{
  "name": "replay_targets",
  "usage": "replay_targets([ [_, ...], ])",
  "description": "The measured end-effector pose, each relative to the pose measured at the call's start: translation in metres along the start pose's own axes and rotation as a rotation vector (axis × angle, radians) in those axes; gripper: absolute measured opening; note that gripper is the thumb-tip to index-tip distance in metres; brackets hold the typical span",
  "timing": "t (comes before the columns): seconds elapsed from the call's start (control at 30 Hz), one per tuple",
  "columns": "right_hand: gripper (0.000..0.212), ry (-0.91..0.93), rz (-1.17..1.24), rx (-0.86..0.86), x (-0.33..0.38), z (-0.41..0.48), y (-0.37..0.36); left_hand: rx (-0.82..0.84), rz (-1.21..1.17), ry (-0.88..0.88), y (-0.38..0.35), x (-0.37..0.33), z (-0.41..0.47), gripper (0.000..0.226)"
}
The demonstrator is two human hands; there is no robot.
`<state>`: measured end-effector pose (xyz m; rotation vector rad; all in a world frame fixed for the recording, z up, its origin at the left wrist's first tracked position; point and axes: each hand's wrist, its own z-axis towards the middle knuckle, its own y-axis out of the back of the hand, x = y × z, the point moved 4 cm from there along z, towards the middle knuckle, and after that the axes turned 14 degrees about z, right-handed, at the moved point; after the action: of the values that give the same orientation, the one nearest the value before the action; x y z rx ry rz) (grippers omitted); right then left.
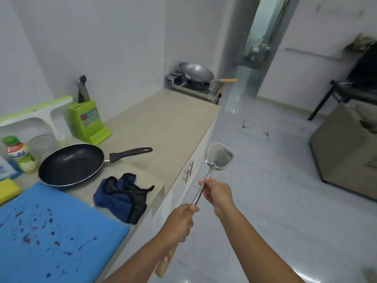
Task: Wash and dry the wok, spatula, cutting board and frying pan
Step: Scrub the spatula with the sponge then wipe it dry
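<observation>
I hold a steel spatula (220, 157) with a wooden handle out over the floor, beside the counter's edge. My left hand (180, 222) grips the wooden handle low down. My right hand (217, 193) pinches the metal shaft just below the blade. A black frying pan (71, 163) rests on the counter, handle pointing right. The blue cutting board (51, 231), speckled with purple scraps, lies at the near left. A grey wok (195, 72) with a wooden handle sits on the gas stove (195, 87) at the far end.
A dark blue cloth (122, 196) lies crumpled near the counter edge (189, 158). A green knife block (86, 121), a dish-soap bottle (19, 155), a yellow sponge (8, 189) and a white rack (34, 117) stand at the left. Tiled floor opens to the right, with a box (346, 150).
</observation>
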<state>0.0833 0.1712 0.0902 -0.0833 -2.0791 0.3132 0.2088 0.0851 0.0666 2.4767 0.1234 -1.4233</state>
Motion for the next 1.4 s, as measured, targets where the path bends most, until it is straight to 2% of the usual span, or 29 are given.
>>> replay_targets([
  [0.13, 0.019, 0.026, 0.002, -0.021, 0.061, 0.068, 0.048, 0.018, 0.019, -0.025, -0.06, -0.056, 0.059, 0.023],
  [0.33, 0.012, 0.011, 0.03, 0.0, 0.11, 0.16, 0.061, 0.003, 0.019, -0.033, -0.089, -0.108, 0.142, 0.023],
  [0.67, 0.013, 0.046, 0.001, 0.061, 0.193, 0.348, 0.002, -0.031, -0.006, -0.049, -0.066, -0.196, 0.333, 0.024],
  [0.9, 0.014, 0.113, 0.031, 0.083, 0.265, 0.477, -0.052, -0.078, 0.133, -0.092, -0.024, -0.279, 0.479, 0.025],
  [1.17, 0.016, 0.081, 0.074, 0.089, 0.33, 0.634, -0.081, -0.129, 0.155, -0.087, -0.024, -0.349, 0.632, 0.025],
  [1.4, 0.009, 0.107, -0.086, 0.176, 0.419, 0.777, -0.111, -0.226, 0.07, -0.096, -0.038, -0.433, 0.763, 0.026],
])
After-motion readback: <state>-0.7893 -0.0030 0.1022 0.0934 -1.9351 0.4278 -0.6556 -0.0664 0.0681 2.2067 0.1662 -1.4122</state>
